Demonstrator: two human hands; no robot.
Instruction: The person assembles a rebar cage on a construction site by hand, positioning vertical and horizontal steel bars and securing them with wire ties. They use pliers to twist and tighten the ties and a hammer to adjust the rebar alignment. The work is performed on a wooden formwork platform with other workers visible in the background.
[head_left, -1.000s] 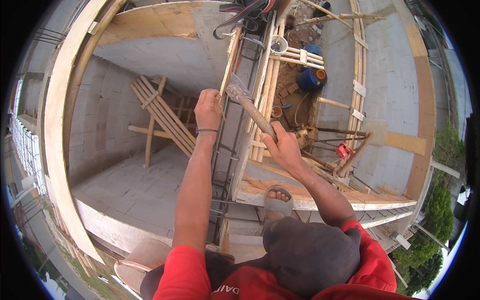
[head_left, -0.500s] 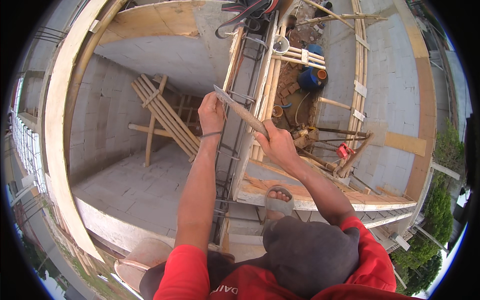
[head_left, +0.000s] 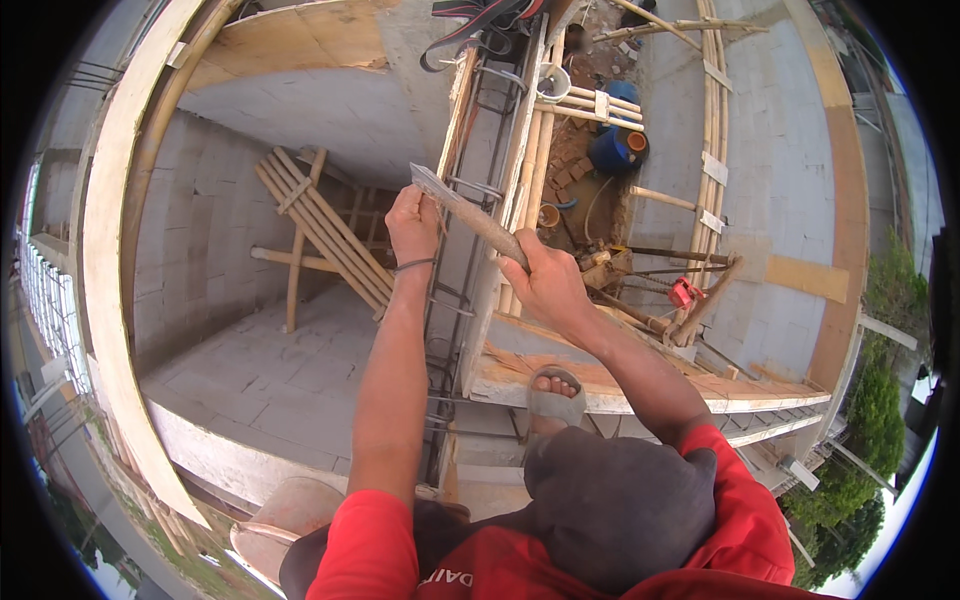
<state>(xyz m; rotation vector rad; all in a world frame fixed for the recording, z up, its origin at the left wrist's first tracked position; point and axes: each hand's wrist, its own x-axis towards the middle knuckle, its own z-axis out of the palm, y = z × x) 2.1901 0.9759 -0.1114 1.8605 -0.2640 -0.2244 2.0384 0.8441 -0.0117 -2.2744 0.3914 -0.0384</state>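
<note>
My right hand [head_left: 548, 280] is wrapped round the thick wooden handle of a tool [head_left: 480, 223]. Its grey metal head tapers to a point beside my left hand; its exact kind does not show. My left hand [head_left: 412, 222] is closed in a fist at the edge of the upright formwork board [head_left: 460, 95], just under the tool's head. Whatever its fingers may hold is hidden. Between this board and the one on the right, steel reinforcement bars [head_left: 452, 300] run along a narrow channel.
A sandalled foot [head_left: 555, 395] rests on the planks at right. Bamboo poles [head_left: 325, 235] prop the deep room at left. Down on the right lie a blue drum [head_left: 612, 152], a white bucket [head_left: 553, 84] and a red object [head_left: 683, 292]. Black straps [head_left: 470, 30] lie at the top.
Both hands and the tool have shifted slightly left in the view, along with the surroundings. The tool's head remains close to my left hand, and both grips look the same.
</note>
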